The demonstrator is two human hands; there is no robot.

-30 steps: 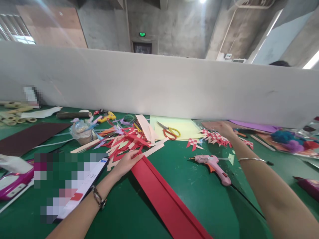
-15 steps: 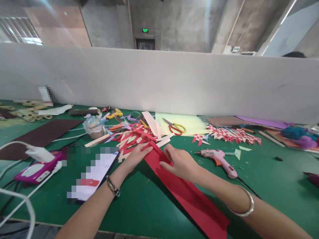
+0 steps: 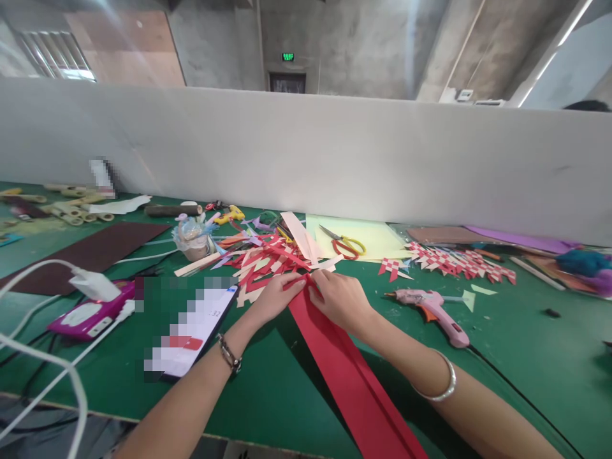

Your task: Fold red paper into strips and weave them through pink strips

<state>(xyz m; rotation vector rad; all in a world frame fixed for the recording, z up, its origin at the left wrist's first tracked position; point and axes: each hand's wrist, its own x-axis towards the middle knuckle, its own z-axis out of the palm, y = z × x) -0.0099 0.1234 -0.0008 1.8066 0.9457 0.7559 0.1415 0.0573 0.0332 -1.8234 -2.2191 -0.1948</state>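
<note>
over the near worktop (image 3: pixel 272 408), the red strip (image 3: pixel 339 363) slanted towards the near right, its far end pinched by the left hand (image 3: pixel 275 296) and right hand (image 3: pixel 347 303), each grip nearly closed. uneven pulling risked creasing it askew; a wide rightward sweep could knock the glue gun (image 3: pixel 442 315).

matt paper strip (image 3: pixel 337 363), glossy green tabletop (image 3: pixel 268 401)

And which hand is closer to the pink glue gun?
Right. The right hand is left of the pink glue gun, not touching it, at the far end of the red paper strip. The left hand is there too, but farther left.
</note>
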